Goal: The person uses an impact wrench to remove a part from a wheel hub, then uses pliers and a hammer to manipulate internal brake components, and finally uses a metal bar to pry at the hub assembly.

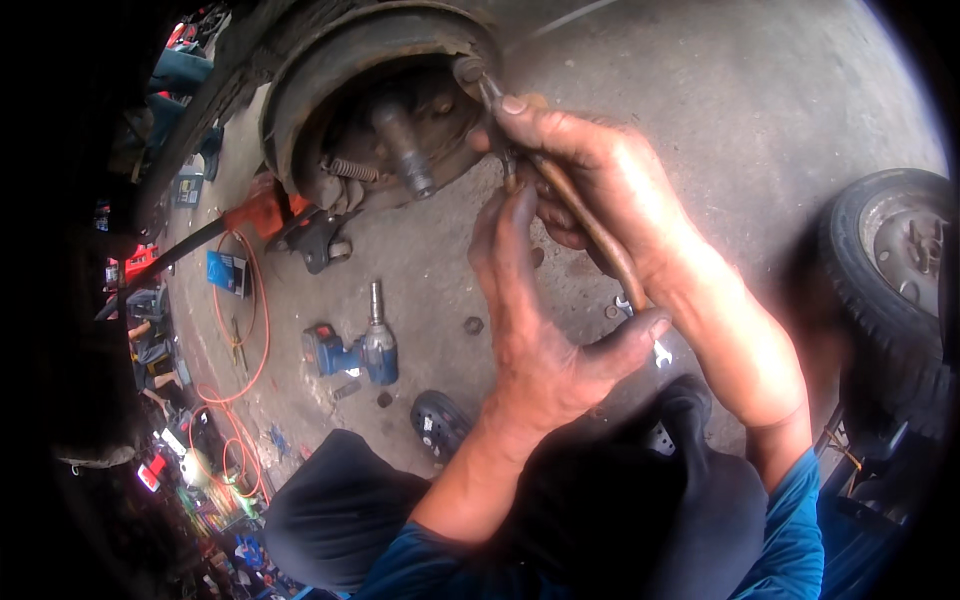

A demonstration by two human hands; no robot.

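My right hand is closed round a long rusty-handled tool, apparently pliers, whose tip meets a small round fitting at the right rim of the wheel-hub brake assembly. My left hand grips the same tool from below, thumb at the lower end of the handle and fingertips higher up, under my right hand. The hub's spindle points toward me, with a coil spring to its left. Part of the tool is hidden by my fingers.
A cordless impact wrench, loose nut and spanner lie on the concrete floor. An orange jack, blue box and looped hose are at left, beside scattered clutter. A tyred wheel lies at right.
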